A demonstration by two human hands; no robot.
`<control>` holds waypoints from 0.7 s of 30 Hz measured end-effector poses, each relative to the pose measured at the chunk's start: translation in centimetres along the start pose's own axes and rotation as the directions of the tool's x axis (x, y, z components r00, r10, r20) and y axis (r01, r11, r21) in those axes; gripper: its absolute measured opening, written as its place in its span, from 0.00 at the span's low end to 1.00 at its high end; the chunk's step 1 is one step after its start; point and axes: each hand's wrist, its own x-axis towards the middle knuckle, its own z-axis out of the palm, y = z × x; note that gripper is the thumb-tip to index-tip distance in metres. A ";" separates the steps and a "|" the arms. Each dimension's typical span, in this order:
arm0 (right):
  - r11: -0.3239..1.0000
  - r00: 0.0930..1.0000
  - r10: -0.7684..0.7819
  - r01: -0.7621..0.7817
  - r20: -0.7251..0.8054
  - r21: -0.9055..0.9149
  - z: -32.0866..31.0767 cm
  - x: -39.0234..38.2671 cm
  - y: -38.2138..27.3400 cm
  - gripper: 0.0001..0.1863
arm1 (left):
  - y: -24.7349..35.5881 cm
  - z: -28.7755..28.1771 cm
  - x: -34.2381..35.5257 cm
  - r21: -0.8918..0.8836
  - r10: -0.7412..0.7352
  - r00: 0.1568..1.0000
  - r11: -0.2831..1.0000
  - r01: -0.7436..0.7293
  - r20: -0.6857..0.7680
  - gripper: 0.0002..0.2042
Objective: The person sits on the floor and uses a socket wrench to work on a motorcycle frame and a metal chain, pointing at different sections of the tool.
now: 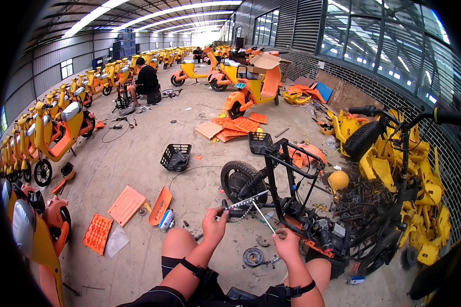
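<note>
In front of me I hold a T-shaped metal wrench (pixel 264 217) in both hands. My left hand (pixel 214 224) pinches one end of its textured crossbar, and my right hand (pixel 287 244) has its fingers closed on the far end of the thin shaft. Just beyond the wrench is a stripped black scooter frame (pixel 292 169), with its rear wheel (pixel 239 179) behind the crossbar. A round metal brake plate (pixel 253 257) lies on the floor between my knees. The exact fingertip contact of my right hand is hard to make out.
Orange panels (pixel 127 204) and a spray can (pixel 166 220) lie to the left. A black basket (pixel 176 156) sits farther off. Yellow body parts (pixel 425 204) are heaped at right beside a pile of dark metal pieces (pixel 363 199). Another person (pixel 146 81) sits at far left among rows of scooters.
</note>
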 end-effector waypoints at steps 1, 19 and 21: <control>1.000 1.000 -0.012 0.012 -0.004 -0.012 0.0 0.0 0.0 0.15 | 0.0 0.0 0.0 0.000 0.000 1.000 1.000 0.000 0.000 0.10; 0.999 0.997 -0.041 0.042 -0.070 0.022 0.2 0.9 0.9 0.14 | -0.8 0.6 -0.2 -0.111 -0.063 0.995 0.991 0.071 0.072 0.13; 0.999 0.998 -0.020 0.022 -0.065 0.036 0.2 1.0 1.2 0.14 | -0.9 0.7 -0.3 -0.109 -0.073 0.994 0.991 0.081 0.081 0.13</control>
